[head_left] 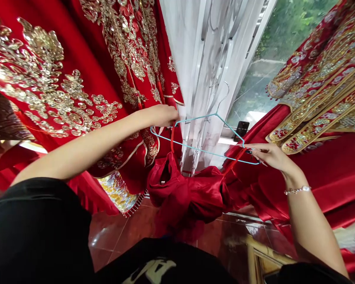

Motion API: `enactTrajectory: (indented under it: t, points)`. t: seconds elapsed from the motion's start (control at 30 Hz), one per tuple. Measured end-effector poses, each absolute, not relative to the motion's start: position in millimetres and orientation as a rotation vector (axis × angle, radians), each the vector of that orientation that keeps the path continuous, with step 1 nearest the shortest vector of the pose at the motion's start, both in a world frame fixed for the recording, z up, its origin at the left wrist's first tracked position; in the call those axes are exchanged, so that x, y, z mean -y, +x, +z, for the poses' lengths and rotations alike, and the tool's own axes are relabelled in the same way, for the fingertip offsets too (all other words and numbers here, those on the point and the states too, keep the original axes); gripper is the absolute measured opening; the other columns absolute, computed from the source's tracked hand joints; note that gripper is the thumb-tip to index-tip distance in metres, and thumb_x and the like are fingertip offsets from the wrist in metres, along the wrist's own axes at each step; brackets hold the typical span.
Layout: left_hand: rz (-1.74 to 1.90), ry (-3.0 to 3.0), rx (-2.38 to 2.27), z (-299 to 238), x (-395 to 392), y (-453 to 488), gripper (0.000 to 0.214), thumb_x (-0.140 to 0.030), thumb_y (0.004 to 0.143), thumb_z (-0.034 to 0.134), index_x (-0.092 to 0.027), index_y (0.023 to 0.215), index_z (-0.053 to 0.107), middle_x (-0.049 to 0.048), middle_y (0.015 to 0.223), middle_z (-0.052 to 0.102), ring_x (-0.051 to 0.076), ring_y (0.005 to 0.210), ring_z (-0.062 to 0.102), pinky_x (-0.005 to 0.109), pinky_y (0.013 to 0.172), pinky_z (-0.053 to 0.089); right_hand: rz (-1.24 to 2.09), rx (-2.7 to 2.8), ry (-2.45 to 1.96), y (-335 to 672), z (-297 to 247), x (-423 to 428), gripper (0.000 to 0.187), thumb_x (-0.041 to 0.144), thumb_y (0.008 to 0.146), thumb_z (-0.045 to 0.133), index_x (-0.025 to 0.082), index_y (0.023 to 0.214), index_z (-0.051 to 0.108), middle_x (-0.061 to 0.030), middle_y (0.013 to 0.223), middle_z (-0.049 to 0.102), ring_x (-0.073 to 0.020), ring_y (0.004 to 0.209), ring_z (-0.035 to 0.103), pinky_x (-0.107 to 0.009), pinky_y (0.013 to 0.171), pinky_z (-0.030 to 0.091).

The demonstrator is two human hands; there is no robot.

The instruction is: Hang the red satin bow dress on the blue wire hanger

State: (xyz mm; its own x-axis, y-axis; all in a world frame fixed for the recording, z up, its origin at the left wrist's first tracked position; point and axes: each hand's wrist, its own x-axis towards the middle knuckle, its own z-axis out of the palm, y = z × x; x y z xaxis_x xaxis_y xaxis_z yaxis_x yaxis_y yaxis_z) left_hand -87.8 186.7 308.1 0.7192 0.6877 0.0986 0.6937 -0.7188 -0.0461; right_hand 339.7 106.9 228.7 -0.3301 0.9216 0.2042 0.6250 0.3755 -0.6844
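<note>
Sequinned red robes crowd both sides of us, w/ a sheer white curtain & a window ahead, polished red floor tiles below. Our L hand is curled round one end of the light-blue wire hanger, fingers closed on it, exact grip partly hidden. Our R hand pinches the other end betw. fingertips, silver bracelet on the wrist. Hanger is held in mid-air before the curtain, hook up, thin red straps meeting it, red satin garment bunched just below. Wide, level hold like ours looks right here: less risk of snagging sequins
</note>
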Motion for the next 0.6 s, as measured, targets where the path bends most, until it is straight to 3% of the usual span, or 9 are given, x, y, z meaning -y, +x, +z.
enactTrajectory:
  t: [0.17, 0.33, 0.43, 0.53, 0.6]
  points:
    - [-0.046, -2.568, 0.847, 313.2, -181.5, -100.9, 0.028, -0.009, 0.09, 0.045, -0.02, 0.091, 0.071, 0.0033, 0.077, 0.069, 0.015, 0.07, 0.067, 0.028, 0.075, 0.05, 0.695, 2.057, -1.316, 336.6, 222.3, -107.7, 0.064, 0.059, 0.081, 0.063, 0.009, 0.119, 0.075, 0.0019, 0.053, 0.05, -0.0096, 0.044, 0.039, -0.026, 0.045, 0.032]
    - [-0.116, -2.305, 0.989, 335.5, -169.4, -119.8, 0.038, -0.01, 0.099, 0.035, -0.015, 0.12, 0.066, 0.0084, 0.101, 0.071, 0.013, 0.076, 0.066, 0.029, 0.077, 0.051, 0.637, 2.068, -1.295, 339.8, 215.9, -116.5, 0.058, 0.057, 0.084, 0.062, 0.013, 0.119, 0.076, 0.0025, 0.054, 0.05, -0.0094, 0.044, 0.038, -0.026, 0.045, 0.035]
    - [-0.291, -2.288, 1.05, 318.3, -145.6, -117.5, 0.037, -0.016, 0.101, 0.034, -0.014, 0.12, 0.065, 0.0094, 0.102, 0.07, 0.015, 0.084, 0.066, 0.028, 0.075, 0.051, 0.541, 2.064, -1.275, 341.9, 210.2, -118.4, 0.052, 0.052, 0.088, 0.058, 0.015, 0.122, 0.074, 0.0006, 0.058, 0.055, -0.012, 0.048, 0.046, -0.029, 0.052, 0.045]
    - [-0.484, -2.377, 1.21, 257.8, -109.3, -104.4, 0.035, -0.026, 0.102, 0.036, -0.013, 0.104, 0.069, 0.0092, 0.089, 0.068, 0.018, 0.078, 0.065, 0.03, 0.068, 0.051, 0.393, 1.997, -1.197, 341.5, 193.0, -114.1, 0.05, 0.047, 0.088, 0.06, 0.024, 0.132, 0.068, -0.0067, 0.092, 0.071, -0.0206, 0.082, 0.066, -0.039, 0.083, 0.056]
    - [-0.536, -2.566, 1.405, 205.1, -85.7, -95.7, 0.036, -0.031, 0.101, 0.038, -0.015, 0.087, 0.067, 0.0065, 0.079, 0.066, 0.016, 0.068, 0.062, 0.029, 0.065, 0.05, 0.313, 1.867, -1.153, 342.0, 168.9, -109.7, 0.06, 0.045, 0.085, 0.067, 0.032, 0.142, 0.057, -0.0077, 0.13, 0.065, -0.0259, 0.117, 0.061, -0.046, 0.103, 0.05]
